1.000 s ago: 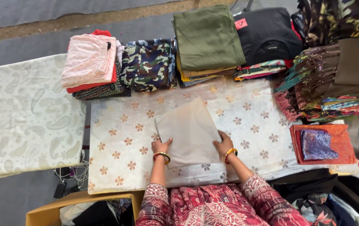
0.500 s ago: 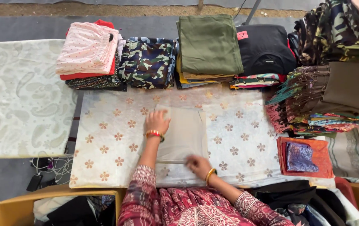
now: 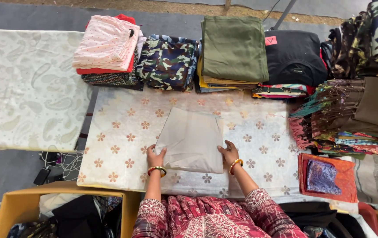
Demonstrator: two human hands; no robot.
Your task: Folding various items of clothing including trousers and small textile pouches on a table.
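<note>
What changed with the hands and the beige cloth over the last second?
Half a second ago the left hand reached up the folded beige cloth while the right hand lay at its near edge. Now both hands press its near corners, left and right. The stacks of folded clothes behind look unmoved.

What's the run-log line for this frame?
left hand: flat on folded beige cloth, left edge | right hand: on its right edge | cloth: lying on floral table cover | behind: olive stack, camouflage stack
</note>
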